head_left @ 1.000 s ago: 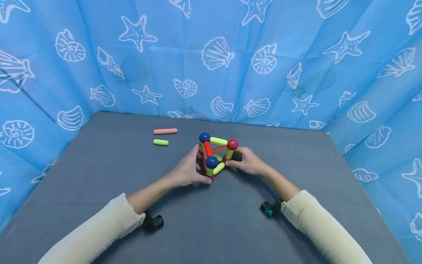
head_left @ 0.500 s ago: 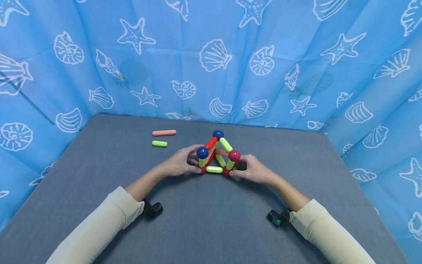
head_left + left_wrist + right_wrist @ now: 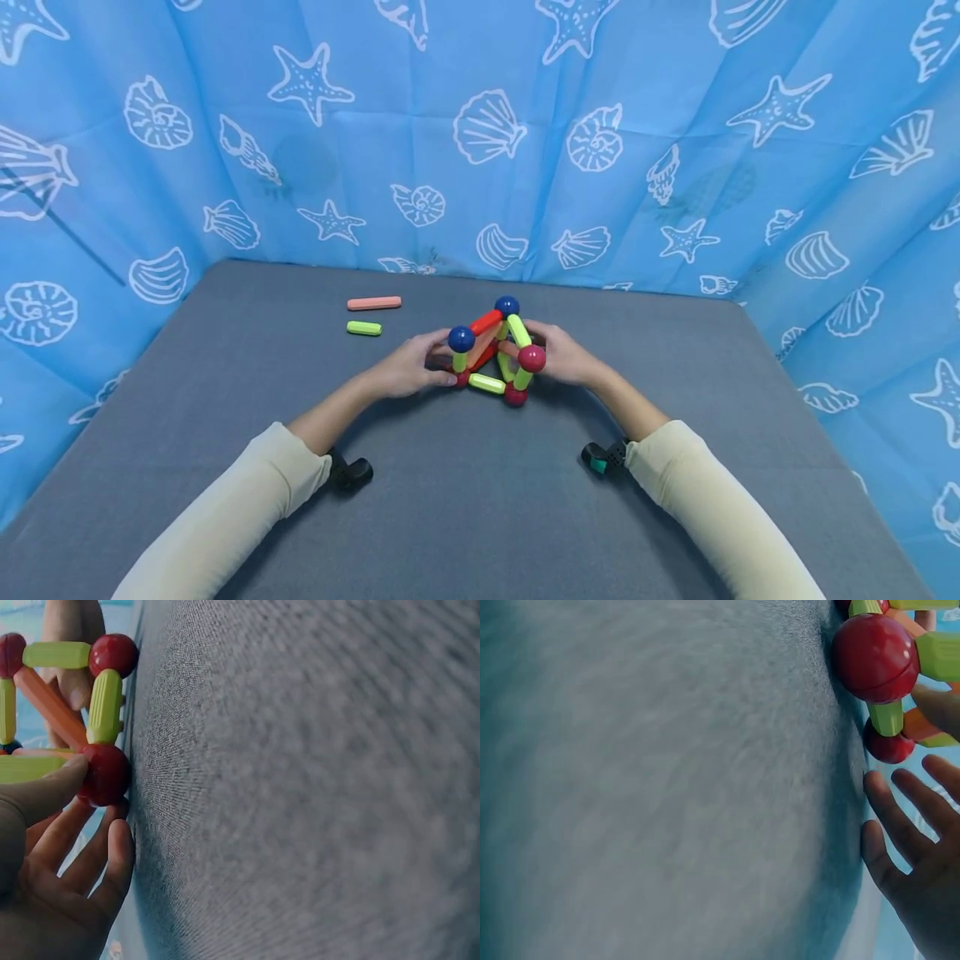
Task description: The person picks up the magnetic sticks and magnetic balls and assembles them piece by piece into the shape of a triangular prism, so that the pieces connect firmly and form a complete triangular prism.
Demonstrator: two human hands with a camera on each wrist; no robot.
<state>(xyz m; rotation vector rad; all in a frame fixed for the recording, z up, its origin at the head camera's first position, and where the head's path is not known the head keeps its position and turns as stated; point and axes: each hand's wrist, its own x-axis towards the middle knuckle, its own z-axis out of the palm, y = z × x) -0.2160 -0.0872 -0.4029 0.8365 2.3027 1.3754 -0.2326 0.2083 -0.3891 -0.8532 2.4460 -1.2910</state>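
Note:
A prism-like frame of magnetic rods and balls (image 3: 487, 383) stands on the grey cloth, with blue balls and a red ball (image 3: 532, 359) on top. My left hand (image 3: 411, 365) holds its lower left red ball (image 3: 105, 775), the thumb on the near side and the index finger behind. My right hand (image 3: 566, 358) is at the right side of the frame, fingers stretched out and spread in the right wrist view. Its thumb lies by the large red ball (image 3: 875, 658); whether it touches is unclear. The far lower corner is partly hidden.
A loose orange-pink rod (image 3: 374, 303) and a shorter yellow-green rod (image 3: 363, 328) lie to the left, behind my left hand. A blue curtain (image 3: 495, 183) with shell prints hangs along the back and sides of the grey table (image 3: 480, 517).
The frame has been turned on the cloth, its front blue ball swinging leftward. My left hand shifted left with it. My right hand has slid from the lower right ball toward the back.

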